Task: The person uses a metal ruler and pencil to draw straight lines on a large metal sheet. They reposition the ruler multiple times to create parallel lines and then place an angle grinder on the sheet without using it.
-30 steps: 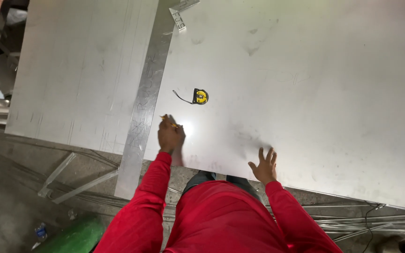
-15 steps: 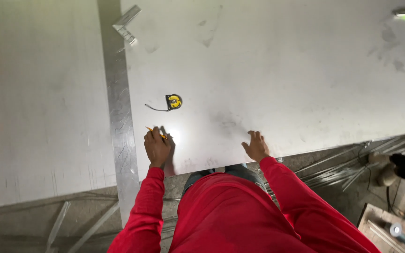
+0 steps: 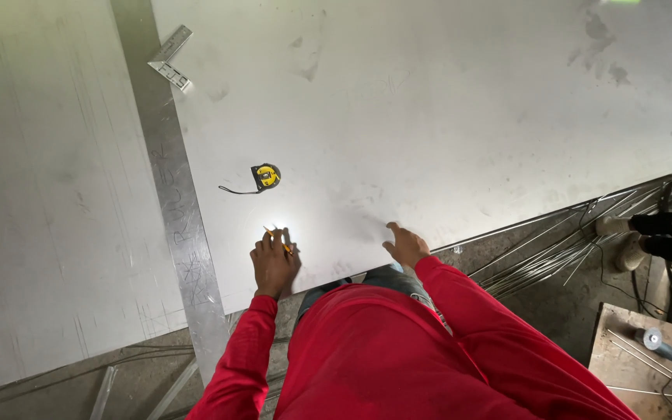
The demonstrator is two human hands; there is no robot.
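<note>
View has swung; left hand [image 3: 274,264] grips pencil [image 3: 278,239], right hand [image 3: 407,245] flat on sheet [image 3: 445,117].

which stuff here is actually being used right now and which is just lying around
In use:
left hand, gripping a yellow pencil
right hand, resting on the big metal sheet

Lying about:
yellow tape measure on the sheet, near the left hand
metal square at the sheet's far corner
thin metal rods on the floor
angle grinder on a wooden box

Worker wears a plain red long-sleeved top, sleeves reaching the wrists. Both hands, left hand [image 3: 274,264] and right hand [image 3: 407,247], are bare, ungloved. No markings seen.
</note>
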